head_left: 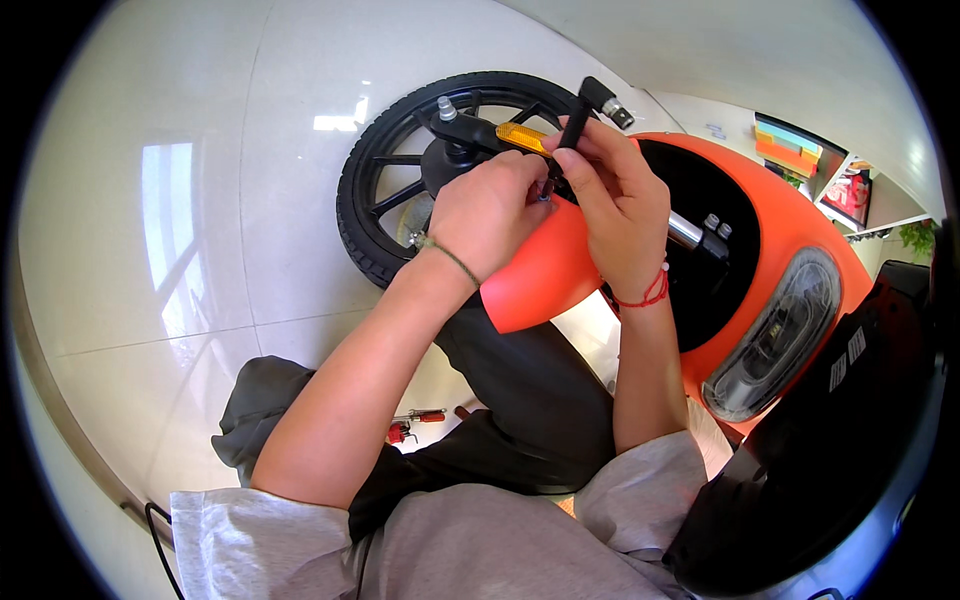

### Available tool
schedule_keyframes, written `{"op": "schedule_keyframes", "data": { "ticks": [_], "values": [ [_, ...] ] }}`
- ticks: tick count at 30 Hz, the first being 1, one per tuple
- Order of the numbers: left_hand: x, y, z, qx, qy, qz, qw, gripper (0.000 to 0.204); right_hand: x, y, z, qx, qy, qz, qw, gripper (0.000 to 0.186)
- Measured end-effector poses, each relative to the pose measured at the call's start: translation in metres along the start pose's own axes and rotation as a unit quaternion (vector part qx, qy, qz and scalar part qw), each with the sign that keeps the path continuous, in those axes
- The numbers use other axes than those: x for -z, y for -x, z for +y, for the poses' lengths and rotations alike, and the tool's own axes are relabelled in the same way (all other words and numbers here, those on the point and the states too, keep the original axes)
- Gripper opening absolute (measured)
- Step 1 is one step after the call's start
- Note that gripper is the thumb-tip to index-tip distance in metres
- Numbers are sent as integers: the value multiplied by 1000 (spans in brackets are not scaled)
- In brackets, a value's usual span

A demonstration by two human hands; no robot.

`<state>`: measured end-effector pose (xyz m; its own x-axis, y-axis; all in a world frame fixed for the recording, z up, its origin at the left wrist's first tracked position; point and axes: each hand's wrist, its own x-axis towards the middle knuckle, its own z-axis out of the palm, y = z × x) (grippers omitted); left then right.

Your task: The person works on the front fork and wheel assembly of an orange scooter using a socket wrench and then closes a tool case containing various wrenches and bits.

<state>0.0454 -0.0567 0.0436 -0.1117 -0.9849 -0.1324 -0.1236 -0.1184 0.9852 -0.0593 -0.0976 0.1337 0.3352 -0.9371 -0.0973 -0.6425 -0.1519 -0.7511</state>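
My right hand [625,195] is closed, its thumb and fingers pinching a black L-shaped wrench [574,128] with a chrome socket-like end pointing up and right. My left hand [490,205] is closed beside it, at the edge of an orange front fender [545,275]. Its fingertips meet near the wrench's lower end, and what they grip is hidden. Just beyond the hands, a black spoked wheel [376,160] lies on its side. An amber reflector [522,138] sits on the black fork arm, left of the wrench. A silver nut [446,106] stands at the arm's end.
The orange scooter body [825,235] with its headlight [785,330] lies at the right. A chrome fork tube [685,230] shows beside my right wrist. A screwdriver [430,414] rests on the floor near my legs. White shelves [892,205] stand far right.
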Motion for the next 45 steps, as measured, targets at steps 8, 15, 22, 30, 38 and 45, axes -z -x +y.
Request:
{"op": "schedule_keyframes", "data": {
  "ticks": [8, 15, 22, 30, 38, 45],
  "values": [
    [3, -7, -14, -17, 31, -32, 999, 11, 1, -3, 4, -39, -1, -47, 998, 28],
    [6, -6, -21, -11, 37, -22, 999, 13, 1, -5, 6, -45, -14, -44, 998, 29],
    [3, -5, -13, -9, 33, -24, 999, 13, 2, -5, 7, -34, 3, -30, 999, 27],
    [3, -5, -10, -2, 22, -35, 999, 13, 1, -4, 8, -27, 4, -24, 999, 26],
    [14, -7, 0, 37, 171, -14, 984, 16, 4, -7, 9, -47, 11, -16, 999, 28],
    [15, -7, -2, 39, 215, 14, 976, 23, -2, -9, 9, -57, 46, -1, 997, 30]
  ]
}}
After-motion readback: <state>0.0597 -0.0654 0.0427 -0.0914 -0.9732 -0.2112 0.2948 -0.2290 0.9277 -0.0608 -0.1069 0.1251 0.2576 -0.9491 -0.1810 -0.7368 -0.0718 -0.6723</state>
